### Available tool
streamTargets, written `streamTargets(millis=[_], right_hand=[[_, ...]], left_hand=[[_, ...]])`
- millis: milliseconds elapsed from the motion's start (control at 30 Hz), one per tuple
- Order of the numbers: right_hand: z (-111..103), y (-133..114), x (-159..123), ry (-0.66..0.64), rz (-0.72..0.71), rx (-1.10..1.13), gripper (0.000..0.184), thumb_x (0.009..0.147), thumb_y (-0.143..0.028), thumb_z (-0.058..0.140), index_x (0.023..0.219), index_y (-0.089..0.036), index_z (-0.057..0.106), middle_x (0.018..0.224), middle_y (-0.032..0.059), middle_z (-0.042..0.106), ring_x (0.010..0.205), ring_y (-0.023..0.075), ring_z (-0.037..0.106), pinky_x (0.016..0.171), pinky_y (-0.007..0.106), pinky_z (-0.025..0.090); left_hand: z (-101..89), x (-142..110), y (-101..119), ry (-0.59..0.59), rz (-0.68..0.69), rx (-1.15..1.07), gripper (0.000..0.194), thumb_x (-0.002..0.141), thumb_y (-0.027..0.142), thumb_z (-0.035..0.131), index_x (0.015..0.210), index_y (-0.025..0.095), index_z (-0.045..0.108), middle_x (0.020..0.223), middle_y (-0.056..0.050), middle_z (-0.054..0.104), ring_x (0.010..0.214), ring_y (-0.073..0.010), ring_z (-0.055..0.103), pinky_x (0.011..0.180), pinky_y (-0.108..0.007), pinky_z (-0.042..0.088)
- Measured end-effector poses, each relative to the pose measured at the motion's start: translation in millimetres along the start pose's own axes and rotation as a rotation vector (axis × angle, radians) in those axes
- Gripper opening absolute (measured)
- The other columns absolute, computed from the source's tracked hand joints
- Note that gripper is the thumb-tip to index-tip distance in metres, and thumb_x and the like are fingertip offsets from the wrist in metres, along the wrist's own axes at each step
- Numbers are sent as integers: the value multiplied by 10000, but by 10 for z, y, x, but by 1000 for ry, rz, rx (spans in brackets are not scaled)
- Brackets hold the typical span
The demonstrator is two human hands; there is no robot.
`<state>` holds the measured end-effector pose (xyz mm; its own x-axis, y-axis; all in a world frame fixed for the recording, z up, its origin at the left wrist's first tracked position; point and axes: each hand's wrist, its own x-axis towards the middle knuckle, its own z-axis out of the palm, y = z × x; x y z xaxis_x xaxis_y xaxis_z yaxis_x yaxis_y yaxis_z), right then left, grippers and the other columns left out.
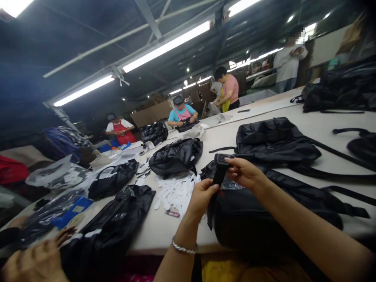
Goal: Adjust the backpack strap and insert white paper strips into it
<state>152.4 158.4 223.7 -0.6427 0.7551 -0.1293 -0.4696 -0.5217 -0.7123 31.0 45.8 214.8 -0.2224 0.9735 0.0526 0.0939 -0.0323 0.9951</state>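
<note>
A black bag (249,219) lies on the white table's (164,231) near edge in front of me. A black strap (219,174) rises from it. My left hand (202,194), with a silver bracelet on the wrist, pinches the strap low down. My right hand (243,172) grips the strap's upper end near its buckle. Both hands are closed on the strap above the bag.
A pile of white paper tags (173,190) lies left of my hands. More black bags (176,156) (273,141) (111,231) cover the table. Another person's hand (35,258) is at the lower left. Several workers (182,113) stand along the far side.
</note>
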Motion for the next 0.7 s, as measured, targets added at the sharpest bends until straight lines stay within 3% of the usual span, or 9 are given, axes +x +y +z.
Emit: streamTargets(millis=[200, 433, 600, 700], right_hand=[[45, -4, 26, -55, 15, -59, 120, 646, -119, 598, 633, -133, 479, 493, -38, 442, 377, 25, 368, 322, 123, 305], [25, -373, 65, 39, -29, 146, 123, 713, -74, 515, 636, -136, 442, 463, -53, 413, 347, 7, 324, 297, 89, 272], [43, -531, 123, 68, -82, 218, 121, 749, -62, 466, 659, -139, 440, 459, -60, 405, 348, 7, 330, 300, 86, 273], [35, -514, 126, 51, -35, 161, 142, 726, -60, 501, 644, -146, 424, 456, -62, 399, 346, 10, 332, 299, 90, 278]], left_hand=[[27, 199, 137, -7, 106, 0, 222, 685, 338, 597, 739, 123, 616, 648, -15, 617, 616, -102, 519, 621, -218, 376], [18, 322, -33, -13, -60, -64, 253, 615, 358, 652, 674, 117, 602, 571, -6, 604, 530, -91, 512, 545, -208, 374], [77, 380, 28, -15, -32, -77, 260, 615, 364, 651, 658, 110, 613, 567, -5, 597, 531, -83, 497, 541, -207, 359], [136, 451, 100, -21, -12, -69, 270, 600, 373, 662, 638, 110, 616, 558, 1, 583, 528, -81, 485, 535, -210, 340]])
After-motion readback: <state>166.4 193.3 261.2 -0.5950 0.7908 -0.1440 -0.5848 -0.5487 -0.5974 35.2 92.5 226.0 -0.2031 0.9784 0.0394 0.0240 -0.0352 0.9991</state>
